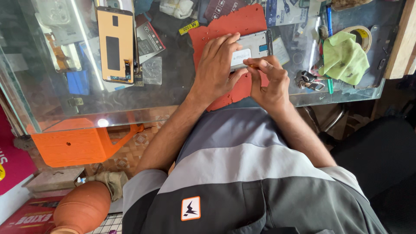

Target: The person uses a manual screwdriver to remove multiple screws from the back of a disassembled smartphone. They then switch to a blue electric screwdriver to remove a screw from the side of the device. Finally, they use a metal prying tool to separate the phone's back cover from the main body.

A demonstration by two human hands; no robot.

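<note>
At the lower left of the frame a red carton [30, 219] with printed lettering is lying flat, and a magenta sign [13, 158] is leaning just above it at the left edge. Beside the carton a rounded clay pot [82, 210] is sitting on the floor, and an orange plastic stool [82, 145] is showing through the glass above it.

On the glass table [56, 110], in the upper left, one phone screen panel [115, 45] with an orange back is lying face down, with one dark printed card [149, 39] tucked just to its right. A small yellow label [189, 27] is sitting at top centre, and a blue and white printed package [286, 12] is lying farther right along the top edge.

One red work mat [234, 24] is covering the middle of the table. On it, one opened phone [255, 45] is lying with its grey inner frame up. The left hand [216, 65] is resting flat over the phone's left half, fingers spread and pressing it down. The right hand [271, 80] is pinching a small orange-tipped tool [252, 66] closed between thumb and forefinger, its tip touching the phone's lower edge.

To the right, one bunch of keys [308, 81] is lying near the table edge, one green cloth [344, 58] is crumpled beside it, and one roll of tape [363, 34] is peeking out behind the cloth. A wooden edge [401, 43] is bordering the far right. The floor below is showing a patterned tile.
</note>
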